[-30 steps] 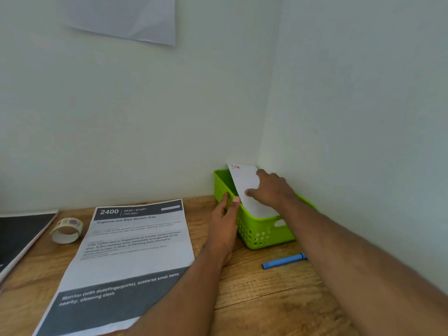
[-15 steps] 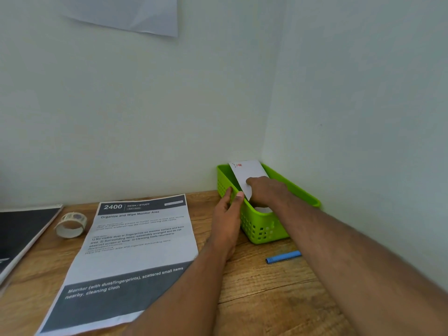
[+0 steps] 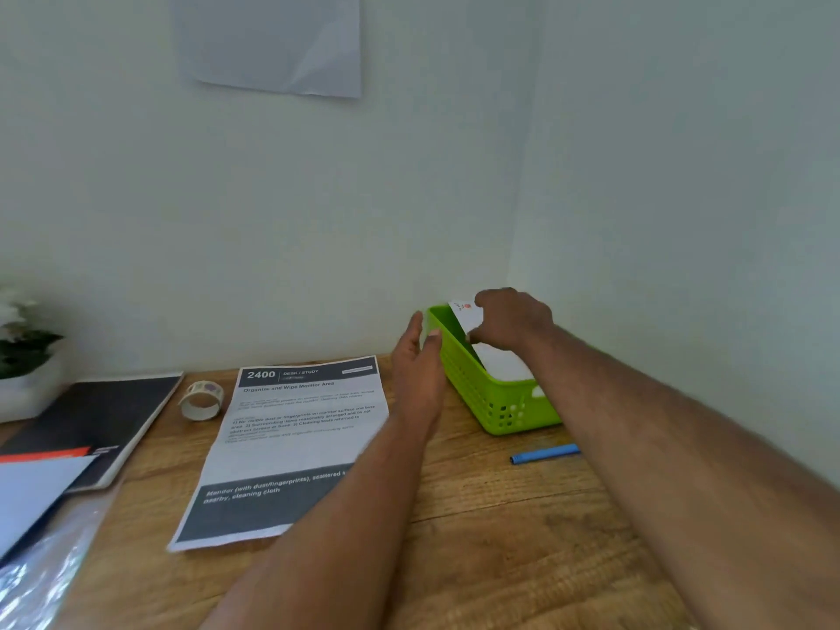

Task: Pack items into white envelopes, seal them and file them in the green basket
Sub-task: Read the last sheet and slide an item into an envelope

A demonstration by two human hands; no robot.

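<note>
Wooden desk (image 3: pixel 500 516), wall corner: green basket (image 3: pixel 495 402) far right. Your right hand (image 3: pixel 511 320) pinches a white envelope (image 3: pixel 468 313) inside it, long axis running away from you; left hand (image 3: pixel 418 370) open, steadying the near wall.

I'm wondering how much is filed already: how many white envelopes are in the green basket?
2 that I can see: one envelope stands tilted under the right hand, another lies lower in the green basket. More may be hidden.
</note>
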